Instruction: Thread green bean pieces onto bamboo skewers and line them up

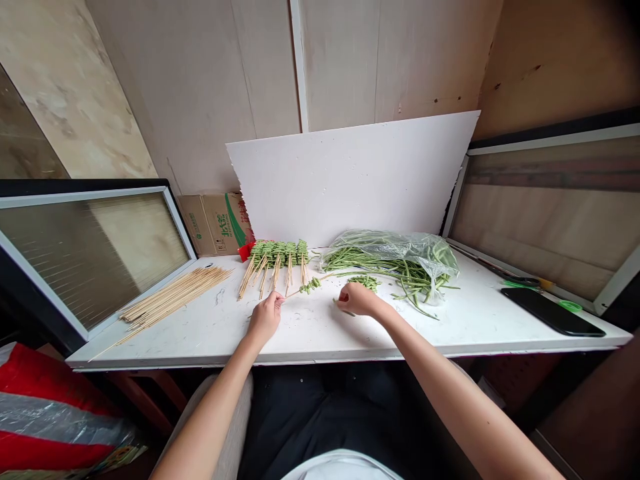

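My left hand pinches the lower end of a thin wooden skewer. Pieces of green bean are threaded on its far half, which points to the right. Over the white table, my right hand is closed, fingers pointing down, and a short length of green bean shows at its fingertips. Just behind that hand lies a small pile of cut bean pieces. Finished bean skewers are stacked beyond my left hand, their bare sticks towards me.
Bare skewers lie in a bundle at the left. Long green beans spill from a clear plastic bag at the back right. A black phone and scissors lie at the right. A white board stands behind, beside a cardboard box.
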Demonstrator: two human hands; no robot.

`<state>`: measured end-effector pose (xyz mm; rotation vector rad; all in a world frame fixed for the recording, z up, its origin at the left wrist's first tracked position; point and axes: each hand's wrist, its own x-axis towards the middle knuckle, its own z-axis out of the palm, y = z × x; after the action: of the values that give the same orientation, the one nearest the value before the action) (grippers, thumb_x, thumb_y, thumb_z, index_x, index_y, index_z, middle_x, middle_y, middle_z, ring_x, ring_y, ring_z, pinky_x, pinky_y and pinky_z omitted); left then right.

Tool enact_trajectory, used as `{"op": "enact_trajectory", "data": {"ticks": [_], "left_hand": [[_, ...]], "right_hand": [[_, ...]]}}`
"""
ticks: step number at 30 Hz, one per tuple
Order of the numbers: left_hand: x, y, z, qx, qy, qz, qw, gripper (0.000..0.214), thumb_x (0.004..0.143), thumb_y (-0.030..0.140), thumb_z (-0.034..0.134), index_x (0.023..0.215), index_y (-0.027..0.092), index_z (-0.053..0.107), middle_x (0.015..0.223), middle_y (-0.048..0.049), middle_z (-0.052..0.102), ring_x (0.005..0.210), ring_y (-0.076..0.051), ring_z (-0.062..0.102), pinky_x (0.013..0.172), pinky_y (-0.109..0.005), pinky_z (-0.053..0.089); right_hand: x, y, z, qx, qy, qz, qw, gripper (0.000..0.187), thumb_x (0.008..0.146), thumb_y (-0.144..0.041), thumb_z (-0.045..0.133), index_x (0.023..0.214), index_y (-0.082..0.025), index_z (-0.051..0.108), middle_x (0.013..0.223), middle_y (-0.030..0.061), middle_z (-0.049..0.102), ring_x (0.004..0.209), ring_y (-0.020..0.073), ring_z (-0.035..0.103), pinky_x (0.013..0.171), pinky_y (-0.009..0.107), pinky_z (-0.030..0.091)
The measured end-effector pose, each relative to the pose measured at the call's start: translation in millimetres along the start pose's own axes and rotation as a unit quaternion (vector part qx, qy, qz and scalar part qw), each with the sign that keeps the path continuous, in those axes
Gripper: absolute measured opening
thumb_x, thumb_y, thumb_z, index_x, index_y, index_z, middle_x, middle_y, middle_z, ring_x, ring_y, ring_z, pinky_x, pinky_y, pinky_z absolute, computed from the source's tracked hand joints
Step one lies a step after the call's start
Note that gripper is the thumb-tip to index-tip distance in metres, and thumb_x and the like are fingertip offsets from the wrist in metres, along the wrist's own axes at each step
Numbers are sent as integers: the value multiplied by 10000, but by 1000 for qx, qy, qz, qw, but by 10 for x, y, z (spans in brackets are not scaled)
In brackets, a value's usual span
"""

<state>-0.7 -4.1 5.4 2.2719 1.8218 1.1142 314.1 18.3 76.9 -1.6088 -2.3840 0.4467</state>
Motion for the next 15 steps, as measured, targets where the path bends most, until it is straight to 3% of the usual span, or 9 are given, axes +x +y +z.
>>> {"op": "enact_trajectory", "data": {"ticks": [8, 15], "left_hand": [[-2, 19, -16, -4, -7, -2, 1000, 198, 1055, 274, 409, 1003, 234, 596, 895, -67, 754, 808, -238, 715, 703, -297, 469], [-8, 3, -1, 9, -2, 1, 1000, 197, 1055, 282, 418, 1006, 239, 604, 918, -65, 762, 812, -244, 714, 700, -299, 467]], "right_hand": [[69, 668, -300, 3, 111, 97, 989, 379, 891, -499, 666, 751, -157, 750, 665, 93, 698, 609, 179, 568, 572, 280, 354], [115, 896, -210, -16, 139, 129, 982, 399, 924, -502, 614, 721, -177, 723, 690, 94, 701, 639, 188, 583, 581, 271, 329]]}}
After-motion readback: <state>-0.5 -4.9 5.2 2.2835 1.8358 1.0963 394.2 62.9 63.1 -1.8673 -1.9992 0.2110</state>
